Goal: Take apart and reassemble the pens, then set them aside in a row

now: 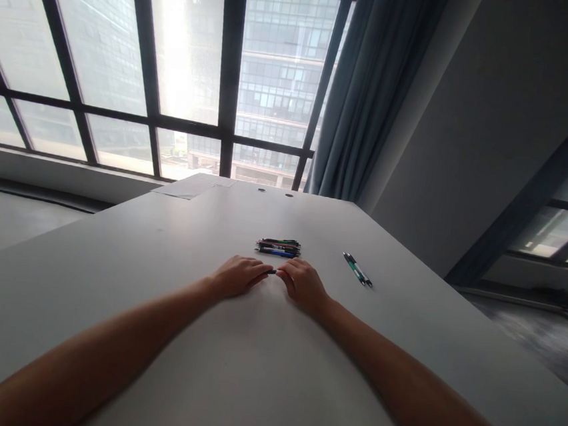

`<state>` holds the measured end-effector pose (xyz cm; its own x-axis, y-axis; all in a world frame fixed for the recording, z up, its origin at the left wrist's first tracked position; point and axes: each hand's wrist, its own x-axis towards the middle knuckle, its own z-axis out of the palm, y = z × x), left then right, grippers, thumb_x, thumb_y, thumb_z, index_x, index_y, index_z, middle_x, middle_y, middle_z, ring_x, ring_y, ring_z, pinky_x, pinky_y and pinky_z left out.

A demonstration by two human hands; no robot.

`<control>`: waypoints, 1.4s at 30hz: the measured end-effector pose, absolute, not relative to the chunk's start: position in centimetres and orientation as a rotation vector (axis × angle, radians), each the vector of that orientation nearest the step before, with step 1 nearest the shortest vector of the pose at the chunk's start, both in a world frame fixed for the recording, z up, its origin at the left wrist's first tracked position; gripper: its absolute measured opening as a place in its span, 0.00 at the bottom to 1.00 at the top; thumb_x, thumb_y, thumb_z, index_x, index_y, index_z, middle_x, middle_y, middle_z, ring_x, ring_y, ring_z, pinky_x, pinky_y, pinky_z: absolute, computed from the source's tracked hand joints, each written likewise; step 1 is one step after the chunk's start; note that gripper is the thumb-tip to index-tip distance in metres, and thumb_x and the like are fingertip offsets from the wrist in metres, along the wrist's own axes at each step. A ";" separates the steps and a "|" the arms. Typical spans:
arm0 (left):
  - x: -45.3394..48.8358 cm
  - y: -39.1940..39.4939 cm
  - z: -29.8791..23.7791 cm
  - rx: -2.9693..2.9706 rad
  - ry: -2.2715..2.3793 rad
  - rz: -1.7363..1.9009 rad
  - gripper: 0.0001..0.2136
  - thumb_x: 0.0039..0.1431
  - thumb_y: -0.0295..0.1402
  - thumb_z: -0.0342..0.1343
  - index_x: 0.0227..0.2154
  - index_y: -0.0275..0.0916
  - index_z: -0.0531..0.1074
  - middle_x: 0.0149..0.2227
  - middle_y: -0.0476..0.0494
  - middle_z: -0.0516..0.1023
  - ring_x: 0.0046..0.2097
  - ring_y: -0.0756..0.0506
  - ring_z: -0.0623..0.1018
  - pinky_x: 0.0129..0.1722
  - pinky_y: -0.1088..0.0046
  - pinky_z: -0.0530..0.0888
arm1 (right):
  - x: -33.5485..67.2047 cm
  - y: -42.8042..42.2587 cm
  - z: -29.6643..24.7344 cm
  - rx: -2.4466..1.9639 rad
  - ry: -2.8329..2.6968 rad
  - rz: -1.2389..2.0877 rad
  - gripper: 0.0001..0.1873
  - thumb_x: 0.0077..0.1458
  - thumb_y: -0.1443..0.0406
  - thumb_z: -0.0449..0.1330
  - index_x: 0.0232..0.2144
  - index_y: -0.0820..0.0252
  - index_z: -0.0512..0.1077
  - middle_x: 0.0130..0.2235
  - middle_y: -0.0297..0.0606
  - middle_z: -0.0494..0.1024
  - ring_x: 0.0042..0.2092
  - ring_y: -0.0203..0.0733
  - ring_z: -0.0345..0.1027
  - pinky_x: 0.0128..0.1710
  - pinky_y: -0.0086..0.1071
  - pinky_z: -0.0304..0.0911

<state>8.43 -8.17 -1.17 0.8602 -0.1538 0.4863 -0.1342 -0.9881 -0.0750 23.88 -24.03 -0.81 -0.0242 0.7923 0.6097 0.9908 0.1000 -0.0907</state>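
Note:
Between my two hands is a dark pen [272, 272], held level just above or on the white table [189, 364]. My left hand [240, 276] pinches its left end and my right hand [303, 283] pinches its right end, so only a short middle stretch of it shows. Just beyond my fingers lies a row of several pens [278, 246] side by side, pointing left and right; a blue one is nearest to me. Off to the right, a green pen [353, 268] and a black-and-white pen [361, 271] lie slanted next to each other.
Paper sheets [186, 187] lie at the table's far left corner. Two dark round spots [289, 195] sit near the far edge. Past the table are large windows [285, 72], a blue-grey curtain [370, 94] and a grey wall [484, 112].

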 end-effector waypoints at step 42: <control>8.4 -8.6 -0.9 -2.969 0.224 -0.784 0.15 0.69 0.36 0.41 0.50 0.42 0.71 0.42 0.44 0.80 0.40 0.48 0.79 0.38 0.72 0.74 | 24.0 -24.5 -0.8 -1.738 -1.921 -0.517 0.17 0.65 0.55 0.50 0.36 0.61 0.72 0.37 0.42 0.77 0.39 0.42 0.69 0.43 0.38 0.56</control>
<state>8.37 -8.57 -0.90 0.8600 -0.1562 0.4859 -0.1245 -0.9875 -0.0971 23.96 -24.47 -0.75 -0.0650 0.8045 0.5904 0.9921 0.1155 -0.0481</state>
